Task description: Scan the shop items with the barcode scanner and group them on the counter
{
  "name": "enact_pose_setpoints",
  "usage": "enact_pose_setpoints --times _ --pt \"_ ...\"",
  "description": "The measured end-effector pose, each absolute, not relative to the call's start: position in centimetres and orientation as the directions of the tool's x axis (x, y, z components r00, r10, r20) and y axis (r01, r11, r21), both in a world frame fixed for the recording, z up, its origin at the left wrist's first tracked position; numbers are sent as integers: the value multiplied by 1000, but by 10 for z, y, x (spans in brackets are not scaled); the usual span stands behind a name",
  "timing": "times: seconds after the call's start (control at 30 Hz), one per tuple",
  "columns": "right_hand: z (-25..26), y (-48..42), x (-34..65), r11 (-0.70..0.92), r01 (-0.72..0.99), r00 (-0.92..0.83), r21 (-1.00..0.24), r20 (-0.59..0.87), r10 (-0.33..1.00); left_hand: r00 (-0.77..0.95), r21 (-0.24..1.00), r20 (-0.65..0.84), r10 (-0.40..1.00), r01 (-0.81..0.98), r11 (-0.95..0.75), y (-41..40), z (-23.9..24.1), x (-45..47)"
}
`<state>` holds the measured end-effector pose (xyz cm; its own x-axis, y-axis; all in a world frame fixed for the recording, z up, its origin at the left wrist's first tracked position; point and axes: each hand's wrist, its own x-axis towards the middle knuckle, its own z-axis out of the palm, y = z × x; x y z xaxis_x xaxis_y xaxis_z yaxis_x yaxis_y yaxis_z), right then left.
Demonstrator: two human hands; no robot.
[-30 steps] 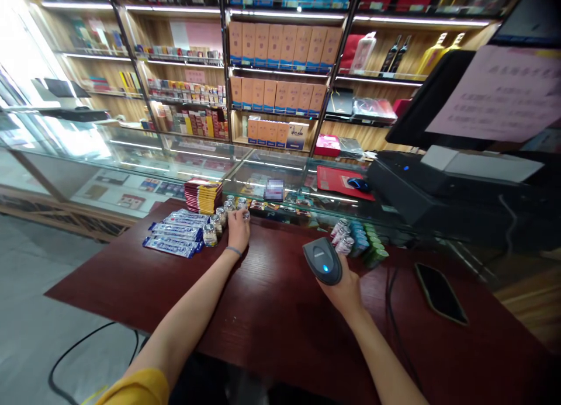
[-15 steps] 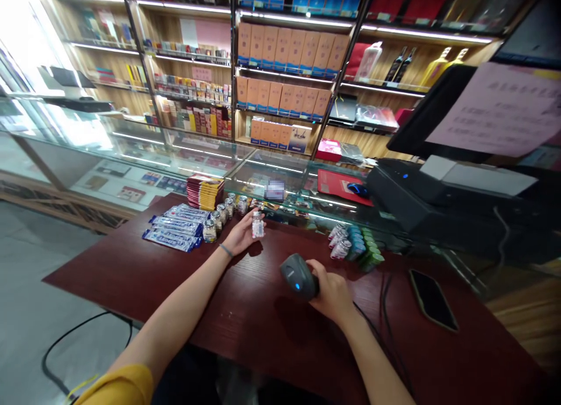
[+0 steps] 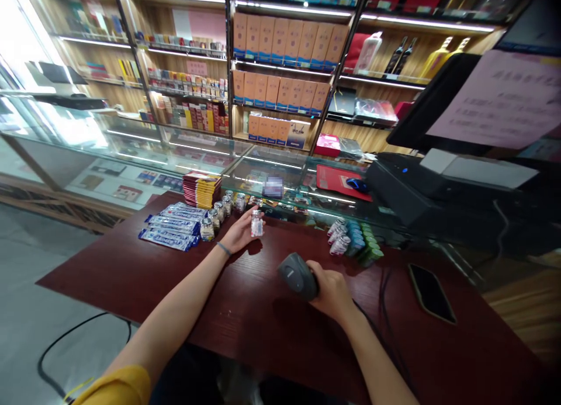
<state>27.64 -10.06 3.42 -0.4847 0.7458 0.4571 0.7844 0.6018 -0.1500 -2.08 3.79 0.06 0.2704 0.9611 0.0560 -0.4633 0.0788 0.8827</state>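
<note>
A small clear bottle (image 3: pixel 257 224) with a silvery cap and pale contents is held upright just above the table by my left hand (image 3: pixel 239 234). My right hand (image 3: pixel 332 291) is wrapped round the handle of a dark grey barcode scanner (image 3: pixel 298 276), whose head points left toward the bottle. Left of my left hand, several similar small bottles (image 3: pixel 213 218) stand in a row. Beside them lie blue and silver long packets (image 3: pixel 173 227) and a stack of red and yellow packs (image 3: pixel 201 189).
White, blue and green small cylinders (image 3: pixel 354 241) stand grouped on the right of the dark red table (image 3: pixel 245 311). A phone (image 3: pixel 432 293) lies farther right, near the scanner's cable. Behind is a glass counter (image 3: pixel 193 153) with a mouse (image 3: pixel 357 184) on a red mat. A monitor (image 3: pixel 421 113) rises at right.
The blue light on the scanner no longer shows, and its head has turned slightly. Both hands keep almost the same place; the view has shifted a little.
</note>
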Motion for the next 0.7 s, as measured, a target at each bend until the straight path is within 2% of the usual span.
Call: enact_pose_setpoints --times 0.17,0.33,0.5,0.7 --pt "30 -94 286 498 842 -317 -209 556 769 246 878 74 967 -476 54 31 3 -17" --pt "29 -85 307 279 865 54 -417 629 775 120 935 128 984 -345 -80 29 5 10" --pt "34 -78 331 203 770 323 -605 644 694 155 952 275 949 -180 -246 27 13 59" --pt "43 -79 355 207 578 534 -789 558 636 203 931 365 909 -91 -353 3 20 133"
